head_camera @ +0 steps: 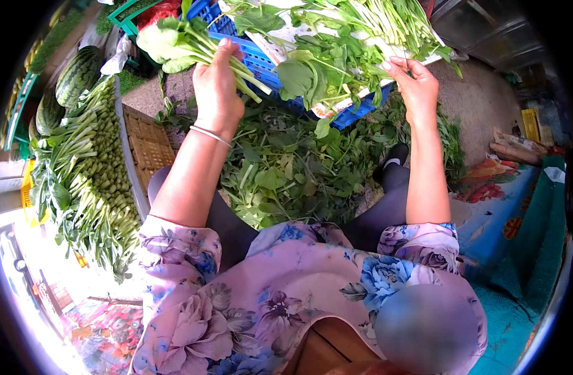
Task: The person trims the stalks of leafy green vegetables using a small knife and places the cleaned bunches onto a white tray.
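A small bunch of leafy greens [185,49] is in my left hand [218,86], its pale cut stems pointing down to the right and its leaves to the upper left. My right hand [414,86] is raised over the right edge of a white board, thumb and fingertips pinched together by a green leaf or stem; whether they grip it I cannot tell. Loose leafy greens [335,61] lie on the board, with a pile of long-stemmed greens [389,23] behind them. The board rests on a blue plastic crate [260,63].
Discarded leaves [291,173] heap on the ground between my legs. At left, stacked stem greens [103,154] stand beside a tan woven basket [145,140], with watermelons [79,75] behind. A teal cloth [511,300] and a printed sheet [493,211] lie at right.
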`<state>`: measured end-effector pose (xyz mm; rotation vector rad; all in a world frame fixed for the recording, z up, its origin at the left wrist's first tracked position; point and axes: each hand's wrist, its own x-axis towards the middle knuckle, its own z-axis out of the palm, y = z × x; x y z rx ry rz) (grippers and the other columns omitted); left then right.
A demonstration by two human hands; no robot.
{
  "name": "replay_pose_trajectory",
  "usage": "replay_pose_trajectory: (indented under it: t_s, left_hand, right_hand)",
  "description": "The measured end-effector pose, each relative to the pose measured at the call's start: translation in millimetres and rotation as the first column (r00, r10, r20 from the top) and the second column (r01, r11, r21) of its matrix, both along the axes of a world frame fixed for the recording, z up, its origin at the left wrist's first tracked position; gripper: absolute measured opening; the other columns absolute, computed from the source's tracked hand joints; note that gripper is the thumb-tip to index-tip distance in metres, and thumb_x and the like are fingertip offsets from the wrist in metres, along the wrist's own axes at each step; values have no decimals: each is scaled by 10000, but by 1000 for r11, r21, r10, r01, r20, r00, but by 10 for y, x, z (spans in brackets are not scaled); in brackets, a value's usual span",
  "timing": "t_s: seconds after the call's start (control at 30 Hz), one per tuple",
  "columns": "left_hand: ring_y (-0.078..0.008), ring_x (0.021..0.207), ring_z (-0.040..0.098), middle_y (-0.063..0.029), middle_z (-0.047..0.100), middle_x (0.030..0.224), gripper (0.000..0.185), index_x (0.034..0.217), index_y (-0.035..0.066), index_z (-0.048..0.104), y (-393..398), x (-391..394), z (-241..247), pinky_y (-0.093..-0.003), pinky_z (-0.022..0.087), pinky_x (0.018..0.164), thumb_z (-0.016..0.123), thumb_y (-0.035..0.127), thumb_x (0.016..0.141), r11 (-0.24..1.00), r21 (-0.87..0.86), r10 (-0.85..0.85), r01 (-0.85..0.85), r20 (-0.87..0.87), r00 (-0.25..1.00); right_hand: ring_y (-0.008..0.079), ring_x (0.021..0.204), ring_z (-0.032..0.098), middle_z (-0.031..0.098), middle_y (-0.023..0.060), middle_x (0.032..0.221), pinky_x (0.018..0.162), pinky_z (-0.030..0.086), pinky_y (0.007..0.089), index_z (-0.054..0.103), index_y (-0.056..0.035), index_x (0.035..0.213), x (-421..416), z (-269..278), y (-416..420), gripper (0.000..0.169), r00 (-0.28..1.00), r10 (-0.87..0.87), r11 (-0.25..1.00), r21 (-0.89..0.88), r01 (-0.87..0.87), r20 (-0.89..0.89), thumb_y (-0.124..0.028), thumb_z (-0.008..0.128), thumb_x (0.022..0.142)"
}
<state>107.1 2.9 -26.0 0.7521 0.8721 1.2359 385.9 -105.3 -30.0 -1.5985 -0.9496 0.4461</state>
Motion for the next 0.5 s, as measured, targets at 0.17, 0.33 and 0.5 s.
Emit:
replay_pose_trajectory:
  t_s: [0.17, 0.33, 0.5]
  left_hand:
    - [-207, 636, 565, -115, 580, 809, 178, 931, -7, 495, -186, 234, -15, -387, 540, 656, 550, 157, 891, 943, -75, -280, 324, 348, 895]
    - [-192, 659, 585, -100, 595, 795, 136, 926, 5, 536, -307, 517, -97, -340, 548, 622, 619, 54, 830, 913, -114, -311, 392, 426, 850]
    - [-186, 667, 592, -79, 599, 783, 112, 894, 11, 554, -212, 572, -125, -316, 538, 602, 629, 34, 815, 932, -134, -265, 337, 382, 885]
  right_hand:
    - [79, 763, 568, 644, 36, 855, 716, 450, 206, 653, 3, 950, -439, 46, 73, 252, 992, 122, 988, 91, -126, 44, -113, 735, 741]
    - [67, 773, 577, 667, 41, 875, 721, 479, 221, 655, 16, 924, -787, 52, 69, 197, 945, 269, 954, 82, -288, 187, -20, 715, 740]
    - [14, 654, 493, 646, -9, 820, 575, 400, 162, 665, -30, 957, -718, -23, 66, 218, 962, 244, 968, 24, -249, 125, -156, 705, 784]
